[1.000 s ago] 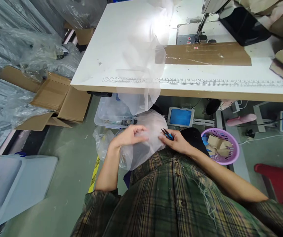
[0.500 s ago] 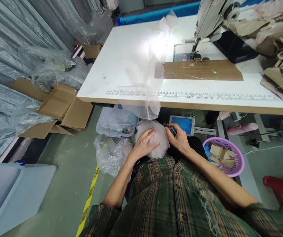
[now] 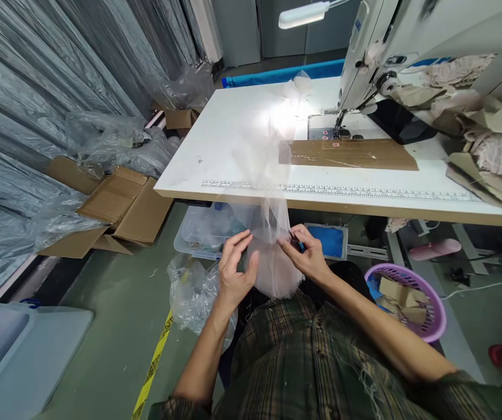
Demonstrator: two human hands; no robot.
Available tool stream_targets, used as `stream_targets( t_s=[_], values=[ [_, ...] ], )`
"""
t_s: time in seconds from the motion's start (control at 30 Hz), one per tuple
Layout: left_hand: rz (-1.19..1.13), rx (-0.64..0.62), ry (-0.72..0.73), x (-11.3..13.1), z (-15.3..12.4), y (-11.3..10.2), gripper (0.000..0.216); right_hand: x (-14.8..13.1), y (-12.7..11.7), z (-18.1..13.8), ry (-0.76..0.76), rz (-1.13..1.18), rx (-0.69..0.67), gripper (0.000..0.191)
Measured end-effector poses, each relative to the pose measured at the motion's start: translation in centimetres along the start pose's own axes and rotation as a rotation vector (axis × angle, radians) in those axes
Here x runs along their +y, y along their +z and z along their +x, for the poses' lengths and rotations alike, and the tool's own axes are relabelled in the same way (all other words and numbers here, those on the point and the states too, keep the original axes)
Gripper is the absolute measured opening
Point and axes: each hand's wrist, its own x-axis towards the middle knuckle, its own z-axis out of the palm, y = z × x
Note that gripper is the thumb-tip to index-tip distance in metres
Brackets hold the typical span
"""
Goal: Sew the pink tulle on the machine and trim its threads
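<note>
Fingers (image 3: 237, 248) of the left hand (image 3: 235, 280) are loosely curved, tips at the left side of the sheer white fabric (image 3: 277, 271), the thumb standing apart from them; whether any fingertip grips a ply I cannot tell. Thumb and forefinger of the right hand (image 3: 311, 256) come together at the fabric's right side, seemingly pinching it, while the other fingers close around thread snips (image 3: 298, 242). The snips are probably carried this way so the pinch can handle cloth without putting the tool down; their tips point far and left.

The fabric's near end rests on the lap (image 3: 349, 277), likely for support between both hands. Its long axis runs near to far: from the lap over the front edge of the sewing table (image 3: 216, 134), then across the white top, veering slightly right at the far end. Draping it there presumably takes its weight. Right of that length lie a cardboard strip (image 3: 351, 154) and the sewing machine (image 3: 358, 58), with a purple basket (image 3: 439, 318) nearer, right of the lap.
</note>
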Motion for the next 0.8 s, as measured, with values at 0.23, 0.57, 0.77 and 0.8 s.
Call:
stream_targets(
  t_s=[0.23, 0.57, 0.77, 0.8],
  values=[
    [-0.218, 0.038, 0.098, 0.9, 2.4, -1.3, 0.017, -4.5, -2.1, -4.7, -0.160, -0.008, -0.446, 0.018],
    [-0.423, -0.283, 0.304, 3.7, 2.1, 0.7, 0.051, -7.3, -4.9, -6.4, 0.062, -0.022, -0.558, 0.018],
    [-0.484, -0.331, 0.409, 5.0, 3.4, 1.7, 0.036, -8.8, -6.5, -4.7, 0.132, 0.132, -0.242, 0.011],
    [-0.495, -0.310, 0.390, 4.9, 3.5, 2.0, 0.033, -8.7, -6.6, -4.4, 0.131, 0.137, -0.192, 0.014]
  ],
)
